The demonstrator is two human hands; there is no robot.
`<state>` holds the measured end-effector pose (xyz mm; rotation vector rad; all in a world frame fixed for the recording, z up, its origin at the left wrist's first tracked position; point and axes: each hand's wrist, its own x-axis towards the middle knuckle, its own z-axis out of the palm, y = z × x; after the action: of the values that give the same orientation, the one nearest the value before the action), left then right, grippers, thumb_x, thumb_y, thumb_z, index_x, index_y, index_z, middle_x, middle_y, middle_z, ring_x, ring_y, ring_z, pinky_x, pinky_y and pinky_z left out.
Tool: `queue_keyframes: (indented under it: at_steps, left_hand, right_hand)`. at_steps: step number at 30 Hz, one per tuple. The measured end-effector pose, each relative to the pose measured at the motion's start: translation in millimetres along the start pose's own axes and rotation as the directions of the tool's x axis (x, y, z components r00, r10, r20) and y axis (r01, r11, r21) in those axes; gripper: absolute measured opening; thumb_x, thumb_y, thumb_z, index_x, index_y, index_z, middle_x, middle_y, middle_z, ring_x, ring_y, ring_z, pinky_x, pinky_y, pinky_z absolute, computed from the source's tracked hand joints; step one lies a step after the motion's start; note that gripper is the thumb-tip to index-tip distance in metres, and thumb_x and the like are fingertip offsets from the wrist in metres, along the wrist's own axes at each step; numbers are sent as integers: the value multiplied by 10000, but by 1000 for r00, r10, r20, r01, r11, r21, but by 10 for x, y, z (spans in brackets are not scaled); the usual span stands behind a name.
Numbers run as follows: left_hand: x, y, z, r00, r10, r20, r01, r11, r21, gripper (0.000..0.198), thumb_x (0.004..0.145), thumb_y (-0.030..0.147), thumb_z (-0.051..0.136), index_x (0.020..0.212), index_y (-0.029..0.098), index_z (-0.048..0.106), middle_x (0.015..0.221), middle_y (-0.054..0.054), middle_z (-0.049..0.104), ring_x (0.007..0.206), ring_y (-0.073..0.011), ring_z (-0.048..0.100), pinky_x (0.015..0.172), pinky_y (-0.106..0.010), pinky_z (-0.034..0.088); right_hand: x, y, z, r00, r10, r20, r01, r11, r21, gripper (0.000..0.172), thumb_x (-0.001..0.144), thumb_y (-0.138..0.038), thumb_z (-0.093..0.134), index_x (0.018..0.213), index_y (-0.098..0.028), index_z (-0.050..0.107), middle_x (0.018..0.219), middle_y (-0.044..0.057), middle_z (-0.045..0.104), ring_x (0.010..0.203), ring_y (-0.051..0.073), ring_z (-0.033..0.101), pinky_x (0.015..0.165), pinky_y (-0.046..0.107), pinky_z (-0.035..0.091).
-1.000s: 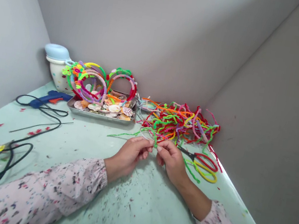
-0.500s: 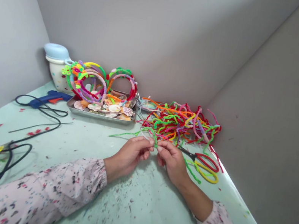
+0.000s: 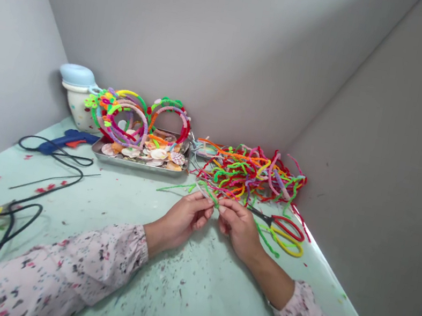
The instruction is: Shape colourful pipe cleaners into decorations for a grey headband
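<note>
1. Pale green counter (image 3: 77, 194), flecked with coloured scraps and boxed in by grey walls (image 3: 214, 44).
2. Nearest, floral sleeves (image 3: 53, 266) on both forearms, cuffs gathered at the wrists.
3. Left hand (image 3: 181, 221) and right hand (image 3: 237, 229), raised just above the counter, fingertips almost touching at the middle.
4. Both grips narrow: thumbs and fingers pinched on a green pipe cleaner (image 3: 208, 193), just above and between the fingertips.
5. Long axis of that pipe cleaner running roughly crosswise, with the long free tail reaching out past the left hand, so left hand nearer that tail; pale thin strand (image 3: 201, 189) alongside, its exact hold hidden.
6. Right of the right hand, red-handled scissors (image 3: 284, 227) beside a yellow loop (image 3: 285, 246), whether handle or pipe cleaner impossible to tell.
7. Further on, a tangled heap of multicoloured pipe cleaners (image 3: 253, 173).
8. Left of that, a metal tray (image 3: 136, 164) of seashells (image 3: 158, 154), pipe-cleaner-wrapped headbands (image 3: 125, 121) propped against it.
9. Far left, a blue hot glue gun (image 3: 70, 137) with black cord (image 3: 52, 155); behind it, a speckled white jar with a pale blue lid (image 3: 77, 85).
</note>
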<state>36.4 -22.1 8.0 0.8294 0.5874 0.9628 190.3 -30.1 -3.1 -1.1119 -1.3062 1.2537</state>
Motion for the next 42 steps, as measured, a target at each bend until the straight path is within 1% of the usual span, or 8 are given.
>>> queue_keyframes:
  at_steps: [10, 15, 20, 25, 27, 33, 37, 42]
  left_hand:
    - [-30, -3, 40, 996, 42, -75, -35, 994, 99, 229, 743, 342, 659, 835, 165, 545, 599, 50, 528, 408, -31, 418, 409, -158, 291]
    - [-70, 1, 74, 952, 253, -172, -193, 933, 303, 201, 773, 357, 621, 827, 186, 530, 534, 71, 491, 399, -44, 386, 412, -165, 303]
    - [-94, 88, 113, 953, 258, -161, -188, 916, 353, 399, 757, 363, 629, 1103, 174, 567, 539, 66, 510, 393, -56, 385, 406, -178, 299]
    - [-143, 118, 140, 956, 287, -57, -237, 874, 425, 490, 787, 307, 588, 1263, 199, 545, 584, 49, 506, 440, -69, 392, 444, -191, 334]
    - [-164, 103, 136, 933, 359, -18, -302, 809, 505, 431, 811, 278, 564, 1236, 210, 583, 634, 32, 498, 503, -79, 419, 494, -199, 364]
    - [-186, 80, 115, 799, 601, 28, -464, 587, 664, 359, 835, 195, 536, 1167, 272, 648, 1022, -61, 519, 842, -141, 521, 684, -225, 434]
    - [-196, 113, 129, 760, 646, 65, -517, 542, 663, 393, 846, 165, 519, 1197, 309, 621, 1274, -65, 469, 1078, -194, 494, 842, -273, 447]
    - [-163, 109, 77, 768, 639, 42, -454, 497, 740, 440, 835, 167, 541, 1258, 290, 563, 1257, -80, 466, 977, -170, 543, 795, -256, 466]
  right_hand:
    - [23, -7, -9, 994, -31, -104, 24, 997, -71, 209, 779, -355, 587, 888, -183, 632, 442, -70, 479, 387, 98, 394, 401, 223, 312]
    - [23, -11, -14, 989, -60, -138, 46, 994, -99, 187, 798, -341, 564, 891, -188, 618, 436, -71, 470, 396, 105, 397, 408, 227, 319]
    - [10, -23, 0, 991, -103, -88, 88, 984, -155, 159, 796, -328, 569, 848, -193, 632, 468, -63, 469, 425, 107, 407, 437, 234, 335]
    - [14, -11, -7, 994, -103, -46, 95, 982, -162, 156, 794, -335, 575, 857, -205, 633, 487, -61, 471, 438, 114, 417, 445, 236, 344]
    - [17, 1, -14, 993, -102, -55, 93, 985, -147, 163, 795, -346, 576, 862, -208, 629, 480, -64, 467, 433, 115, 417, 443, 236, 343]
    - [24, 24, -25, 993, -109, -51, 102, 987, -124, 169, 805, -349, 569, 869, -203, 626, 480, -64, 465, 435, 109, 414, 443, 230, 337]
    - [25, 34, -30, 993, -99, -65, 91, 989, -114, 159, 798, -338, 571, 872, -207, 620, 476, -67, 464, 434, 113, 412, 447, 233, 337]
    - [23, 28, -36, 993, -94, -69, 86, 990, -112, 155, 797, -328, 568, 860, -194, 617, 468, -65, 467, 430, 112, 409, 449, 238, 337]
